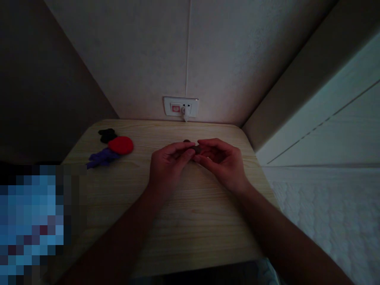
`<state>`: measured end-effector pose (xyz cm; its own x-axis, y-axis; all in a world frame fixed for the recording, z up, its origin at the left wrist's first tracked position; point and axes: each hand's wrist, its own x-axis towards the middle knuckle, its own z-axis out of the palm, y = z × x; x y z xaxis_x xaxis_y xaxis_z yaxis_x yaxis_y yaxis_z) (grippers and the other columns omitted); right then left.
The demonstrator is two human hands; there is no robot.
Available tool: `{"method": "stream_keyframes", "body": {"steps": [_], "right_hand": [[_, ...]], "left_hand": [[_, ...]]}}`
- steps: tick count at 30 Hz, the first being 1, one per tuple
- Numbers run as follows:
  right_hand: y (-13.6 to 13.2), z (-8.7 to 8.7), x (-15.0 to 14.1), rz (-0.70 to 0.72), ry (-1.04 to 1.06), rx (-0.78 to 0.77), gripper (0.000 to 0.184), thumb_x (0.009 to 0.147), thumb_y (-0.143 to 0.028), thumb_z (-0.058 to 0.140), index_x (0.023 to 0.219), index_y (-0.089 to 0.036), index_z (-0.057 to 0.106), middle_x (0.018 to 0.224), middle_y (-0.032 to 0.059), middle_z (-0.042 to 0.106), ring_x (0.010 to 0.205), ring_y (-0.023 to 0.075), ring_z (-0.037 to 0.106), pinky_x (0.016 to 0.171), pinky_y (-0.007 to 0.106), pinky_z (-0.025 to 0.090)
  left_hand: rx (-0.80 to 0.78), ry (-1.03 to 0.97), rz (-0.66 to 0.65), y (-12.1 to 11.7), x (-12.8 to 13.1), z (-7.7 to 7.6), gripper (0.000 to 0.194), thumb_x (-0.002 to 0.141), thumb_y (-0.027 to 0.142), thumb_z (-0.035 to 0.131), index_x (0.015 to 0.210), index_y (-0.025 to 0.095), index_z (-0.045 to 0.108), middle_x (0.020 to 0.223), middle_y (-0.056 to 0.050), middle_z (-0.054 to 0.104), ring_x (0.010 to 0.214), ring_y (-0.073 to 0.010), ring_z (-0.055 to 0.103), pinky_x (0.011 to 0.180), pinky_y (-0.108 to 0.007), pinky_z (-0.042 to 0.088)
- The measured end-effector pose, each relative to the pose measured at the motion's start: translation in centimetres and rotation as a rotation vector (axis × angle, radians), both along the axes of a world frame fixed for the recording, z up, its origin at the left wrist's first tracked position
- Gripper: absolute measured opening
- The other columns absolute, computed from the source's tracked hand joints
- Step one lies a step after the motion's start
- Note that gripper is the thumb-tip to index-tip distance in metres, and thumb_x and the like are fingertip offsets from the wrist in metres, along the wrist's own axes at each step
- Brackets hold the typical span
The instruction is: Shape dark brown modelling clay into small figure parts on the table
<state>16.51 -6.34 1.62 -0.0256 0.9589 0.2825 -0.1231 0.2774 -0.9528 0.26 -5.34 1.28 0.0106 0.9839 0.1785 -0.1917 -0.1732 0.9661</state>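
Observation:
Over the middle of the wooden tabletop, my left hand (169, 162) pinches a small dark brown lump of modelling clay (196, 149) between thumb and fingers. My right hand (224, 162) curls in from the other side, its thumb and fingertips around the same lump. Behind the left fingertips shows another small dark brown piece (187, 141), partly covered; whether it joins the first lump I cannot tell. At the left lie a flattened red clay piece (121, 145), a black lump (107, 135) and an uneven purple piece (103, 157), close together.
The pale wooden table (190, 237) has rounded back corners and meets the wall. A wall socket (180, 107) with a white plug (185, 113) sits just above its back edge. A pixelated bluish area (29, 213) covers the lower left. White quilted fabric (326, 209) lies at the right.

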Motion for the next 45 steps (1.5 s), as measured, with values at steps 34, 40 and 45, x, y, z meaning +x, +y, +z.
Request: {"method": "stream_keyframes", "body": {"steps": [34,40,45], "right_hand": [[-0.46,0.27,-0.14,-0.051,-0.132,0.139,0.018,0.083,-0.036,0.087,0.092,-0.024,0.078,0.093,0.0031,0.074,0.083,0.0155,0.073,0.079,0.031,0.067],[-0.66,0.22,-0.34,-0.05,-0.115,0.103,0.022,0.083,-0.035,0.087,0.101,-0.025,0.078,0.099,0.0038,0.078,0.086,0.0163,0.075,0.082,0.032,0.067],[-0.86,-0.02,-0.35,-0.039,-0.186,0.138,0.026,0.089,-0.032,0.082,0.114,-0.029,0.078,0.109,0.0046,0.079,0.088,0.0165,0.076,0.083,0.034,0.067]], "left_hand": [[0.037,0.078,-0.01,-0.19,-0.3,-0.07,0.017,0.081,0.03,0.085,0.096,0.022,0.086,0.1,-0.007,0.083,0.087,-0.0197,0.078,0.079,-0.031,0.063],[0.056,0.07,-0.03,-0.17,-0.37,-0.04,0.018,0.084,0.031,0.083,0.1,0.023,0.086,0.103,-0.007,0.082,0.096,-0.0201,0.077,0.09,-0.032,0.062],[-0.027,-0.039,-0.013,0.06,-0.31,-0.03,0.037,0.076,0.034,0.089,0.11,0.02,0.082,0.091,-0.006,0.082,0.083,-0.0189,0.078,0.078,-0.031,0.064]]}}
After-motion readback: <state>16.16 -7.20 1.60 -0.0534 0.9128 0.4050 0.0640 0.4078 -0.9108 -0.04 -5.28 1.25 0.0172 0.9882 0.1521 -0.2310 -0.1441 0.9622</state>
